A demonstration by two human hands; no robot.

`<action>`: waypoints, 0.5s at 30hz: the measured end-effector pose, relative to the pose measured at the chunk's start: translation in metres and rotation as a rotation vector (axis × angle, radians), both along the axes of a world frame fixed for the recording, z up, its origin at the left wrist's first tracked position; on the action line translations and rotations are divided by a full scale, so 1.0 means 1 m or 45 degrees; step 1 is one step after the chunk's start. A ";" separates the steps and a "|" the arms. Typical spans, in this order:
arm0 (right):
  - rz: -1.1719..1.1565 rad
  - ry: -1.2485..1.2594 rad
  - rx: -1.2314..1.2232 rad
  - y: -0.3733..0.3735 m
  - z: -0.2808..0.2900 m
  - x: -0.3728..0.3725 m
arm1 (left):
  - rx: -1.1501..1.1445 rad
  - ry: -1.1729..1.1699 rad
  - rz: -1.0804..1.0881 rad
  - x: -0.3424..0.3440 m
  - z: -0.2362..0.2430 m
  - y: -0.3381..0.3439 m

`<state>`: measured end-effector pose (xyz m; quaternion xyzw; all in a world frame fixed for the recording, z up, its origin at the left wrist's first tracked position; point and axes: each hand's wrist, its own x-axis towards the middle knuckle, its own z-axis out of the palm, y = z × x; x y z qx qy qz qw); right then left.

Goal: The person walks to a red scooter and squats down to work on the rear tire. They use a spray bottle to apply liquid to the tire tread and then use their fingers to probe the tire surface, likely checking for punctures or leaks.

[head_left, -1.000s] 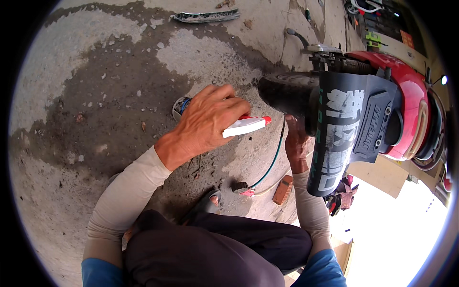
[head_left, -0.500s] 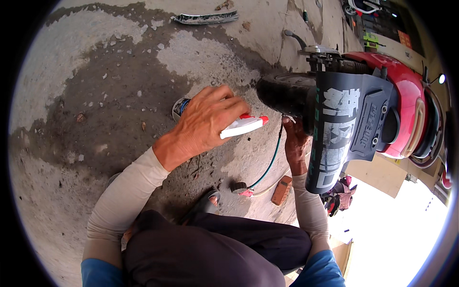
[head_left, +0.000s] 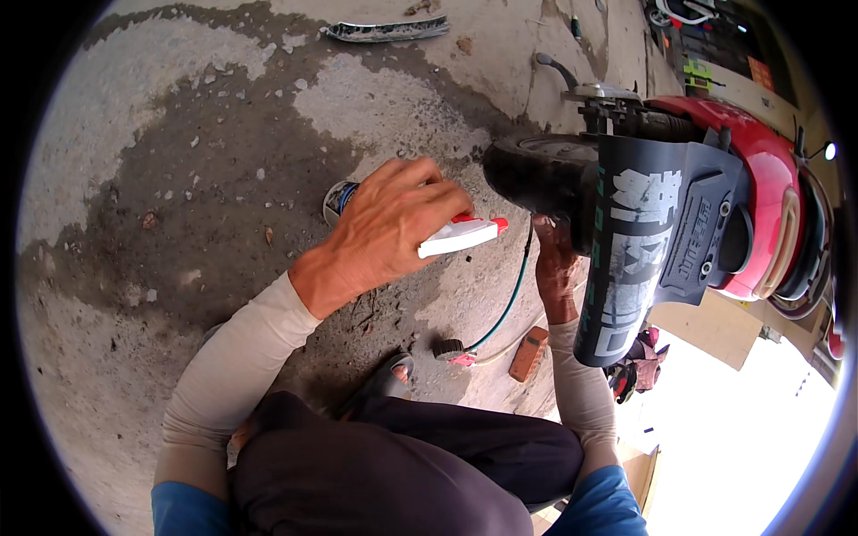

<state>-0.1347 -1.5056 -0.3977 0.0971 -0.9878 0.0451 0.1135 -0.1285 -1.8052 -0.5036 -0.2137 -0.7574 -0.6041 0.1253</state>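
My left hand [head_left: 393, 219] is closed round a spray bottle with a white trigger head [head_left: 458, 237] and red nozzle, most of its body hidden by the hand. My right hand [head_left: 556, 268] is under the black tyre [head_left: 523, 179], its fingers curled and partly hidden; what they hold is unclear. A teal hose [head_left: 509, 304] runs from near that hand down to a small red-and-black gauge-like fitting [head_left: 456, 353] on the ground. A black mudguard [head_left: 688, 214] with silver lettering hangs beside the tyre, on a red scooter [head_left: 769, 170].
An orange-brown brick [head_left: 527, 355] lies by my right forearm. A dirty curved metal strip [head_left: 386, 30] is on the stained concrete [head_left: 134, 268]. Bundled dark and pink items [head_left: 643, 362] sit at the right, and a white scooter [head_left: 679, 13] stands far back.
My right thumb, showing beside the tyre half a second ago, is now more tucked under it. My left hand keeps its hold on the spray bottle, barely moving.
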 end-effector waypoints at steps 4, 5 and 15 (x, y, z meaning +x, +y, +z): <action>0.011 0.015 0.008 0.000 0.001 0.000 | -0.104 -0.086 -0.073 0.002 0.001 -0.004; 0.009 0.016 0.008 0.000 0.001 0.000 | -0.105 -0.087 -0.075 0.002 0.002 -0.004; 0.007 0.082 -0.046 0.009 -0.005 0.006 | -0.008 0.026 -0.059 0.001 -0.004 -0.001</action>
